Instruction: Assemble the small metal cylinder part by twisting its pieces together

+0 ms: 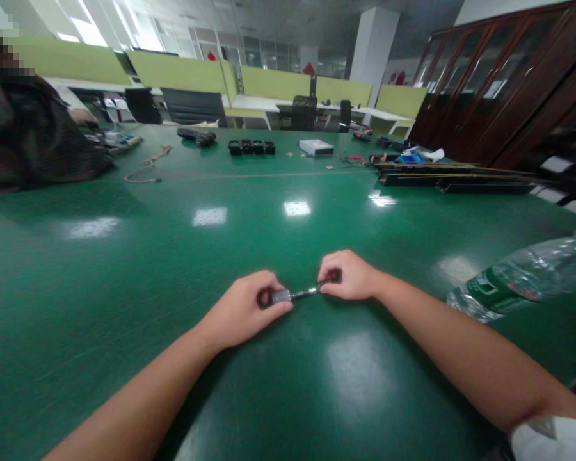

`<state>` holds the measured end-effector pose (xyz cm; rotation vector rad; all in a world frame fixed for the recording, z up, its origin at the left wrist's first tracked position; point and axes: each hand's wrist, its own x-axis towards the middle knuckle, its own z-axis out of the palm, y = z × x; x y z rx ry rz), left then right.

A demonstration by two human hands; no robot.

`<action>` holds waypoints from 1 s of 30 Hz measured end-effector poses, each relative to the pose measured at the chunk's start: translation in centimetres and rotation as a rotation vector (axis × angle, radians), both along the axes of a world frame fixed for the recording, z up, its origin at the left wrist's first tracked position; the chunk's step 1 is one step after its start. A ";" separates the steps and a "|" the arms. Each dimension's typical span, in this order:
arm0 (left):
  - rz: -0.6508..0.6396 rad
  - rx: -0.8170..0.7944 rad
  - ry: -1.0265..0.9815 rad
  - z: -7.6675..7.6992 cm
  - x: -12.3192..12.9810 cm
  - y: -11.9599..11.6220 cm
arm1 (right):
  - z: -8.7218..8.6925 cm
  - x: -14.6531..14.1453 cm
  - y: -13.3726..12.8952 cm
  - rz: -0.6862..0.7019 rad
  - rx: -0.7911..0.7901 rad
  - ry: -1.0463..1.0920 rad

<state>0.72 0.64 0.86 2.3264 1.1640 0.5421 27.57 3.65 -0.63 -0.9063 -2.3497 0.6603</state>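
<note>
Both my hands rest on the green table (173, 269) near its front middle and hold one small metal rod-like part (300, 294) between them. My left hand (247, 307) is closed around its thicker silver-grey end. My right hand (348, 276) pinches the thin dark end with fingertips. The rod lies roughly level, just above the table surface. What the fingers cover of the part is hidden.
A clear plastic water bottle (523, 272) lies on its side at the right. Far across the table lie a row of black boxes (251, 147), a white box (315, 147), a cord (146, 169) and long black bars (456, 176). Another person (29, 128) sits at the far left.
</note>
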 end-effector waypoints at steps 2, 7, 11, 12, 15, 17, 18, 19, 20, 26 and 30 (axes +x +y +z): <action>0.001 0.004 0.001 0.0 0.0 0.0 | 0.1 0.3 0.1 -0.005 -0.037 0.012; 0.002 -0.003 0.000 0.0 0.0 -0.1 | 0.0 0.1 0.0 0.035 -0.035 0.017; 0.004 -0.011 -0.002 0.1 0.0 -0.1 | -0.2 -0.9 -0.4 0.055 -0.026 0.019; 0.006 -0.012 -0.002 0.1 0.0 -0.1 | -0.3 -1.3 -0.5 0.053 -0.017 0.023; 0.001 -0.004 0.001 0.1 0.1 -0.1 | -0.4 -2.5 -1.1 0.049 0.028 0.035; -0.012 0.012 0.014 0.0 0.0 -0.2 | -0.3 -3.1 -1.6 0.070 0.053 0.010; -0.018 0.023 0.025 0.0 0.0 -0.2 | -0.3 -3.3 -1.7 0.068 0.056 0.004; -0.024 0.034 0.038 0.0 0.0 -0.2 | -0.3 -3.4 -1.8 0.069 0.059 -0.002; -0.029 0.043 0.049 0.1 0.0 -0.2 | -0.3 -3.4 -1.9 0.067 0.060 -0.005; -0.043 0.021 0.020 0.4 0.1 -0.2 | -0.3 -3.3 -1.9 0.077 0.085 -0.004; -0.036 0.023 -0.001 0.3 0.2 -0.2 | -0.4 -3.3 -1.9 0.080 0.110 -0.018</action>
